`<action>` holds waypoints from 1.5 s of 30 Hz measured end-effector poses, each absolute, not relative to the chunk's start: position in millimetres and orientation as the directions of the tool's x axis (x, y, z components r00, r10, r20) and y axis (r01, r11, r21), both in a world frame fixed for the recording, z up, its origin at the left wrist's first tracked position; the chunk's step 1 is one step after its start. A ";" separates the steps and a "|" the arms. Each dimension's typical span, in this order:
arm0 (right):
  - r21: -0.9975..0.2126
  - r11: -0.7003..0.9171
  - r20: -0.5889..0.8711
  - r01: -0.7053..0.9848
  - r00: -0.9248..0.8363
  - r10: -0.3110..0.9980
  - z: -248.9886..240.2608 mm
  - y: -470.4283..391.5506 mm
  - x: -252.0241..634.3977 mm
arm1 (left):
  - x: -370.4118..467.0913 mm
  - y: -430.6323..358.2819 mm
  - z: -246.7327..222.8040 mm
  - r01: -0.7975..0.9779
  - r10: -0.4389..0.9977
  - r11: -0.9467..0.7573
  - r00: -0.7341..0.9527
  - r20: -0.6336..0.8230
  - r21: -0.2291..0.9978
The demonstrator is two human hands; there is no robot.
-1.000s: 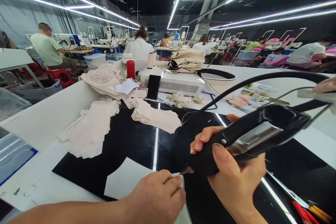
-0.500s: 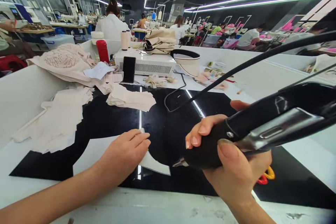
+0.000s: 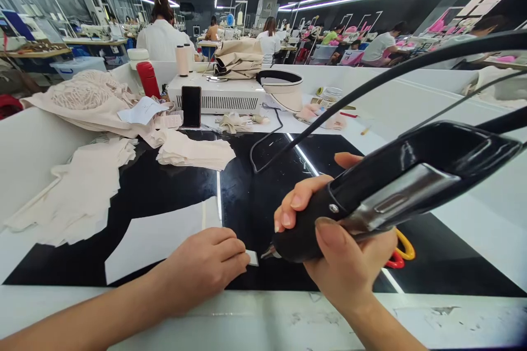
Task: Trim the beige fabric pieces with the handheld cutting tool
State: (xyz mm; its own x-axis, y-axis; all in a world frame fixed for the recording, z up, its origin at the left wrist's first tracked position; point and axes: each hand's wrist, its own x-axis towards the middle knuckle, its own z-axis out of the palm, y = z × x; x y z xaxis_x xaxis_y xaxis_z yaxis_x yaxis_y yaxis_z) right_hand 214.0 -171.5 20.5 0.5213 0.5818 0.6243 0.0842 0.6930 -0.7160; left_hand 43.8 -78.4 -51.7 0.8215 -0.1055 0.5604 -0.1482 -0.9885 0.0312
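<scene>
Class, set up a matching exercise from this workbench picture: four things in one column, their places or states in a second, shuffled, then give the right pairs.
Things:
1. black tool
2. red bottle
3. phone
4. small white piece

Places:
A. leaning on the white box
B. under the left hand fingertips
C. gripped in the right hand
D. beside the lace fabric heap

Pairs: 1-C, 2-D, 3-A, 4-B

Fabric stacks (image 3: 193,152) (left) crowd mat (image 3: 173,192).
</scene>
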 end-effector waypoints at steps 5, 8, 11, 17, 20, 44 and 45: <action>-0.710 0.700 0.627 0.073 0.517 0.582 20.8 -171.2 213.1 | 43.7 -73.8 -52.6 -0.141 -0.107 -0.989 0.864 0.492 0.032; -0.704 0.706 0.633 0.074 0.517 0.577 20.9 -170.7 212.2 | 42.8 -73.3 -55.0 -0.140 -0.099 -0.989 0.865 0.492 0.046; -0.716 0.695 0.621 0.068 0.515 0.590 20.9 -170.7 211.4 | 42.4 -73.2 -57.6 -0.137 -0.094 -0.989 0.870 0.484 0.053; -0.706 0.704 0.624 0.071 0.533 0.572 22.0 -169.0 210.1 | 43.0 -74.2 -57.7 -0.135 -0.097 -0.990 0.866 0.491 0.042; -0.709 0.700 0.623 0.090 0.543 0.562 21.8 -168.3 210.0 | 42.2 -75.1 -56.8 -0.126 -0.102 -0.992 0.868 0.486 0.017; -0.718 0.689 0.619 0.098 0.544 0.567 18.6 -167.6 209.2 | 38.7 -84.5 -49.0 -0.092 -0.128 -0.991 0.877 0.464 -0.099; -0.719 0.688 0.617 0.095 0.543 0.570 18.3 -167.5 209.1 | 38.8 -84.7 -48.9 -0.092 -0.127 -0.991 0.874 0.468 -0.096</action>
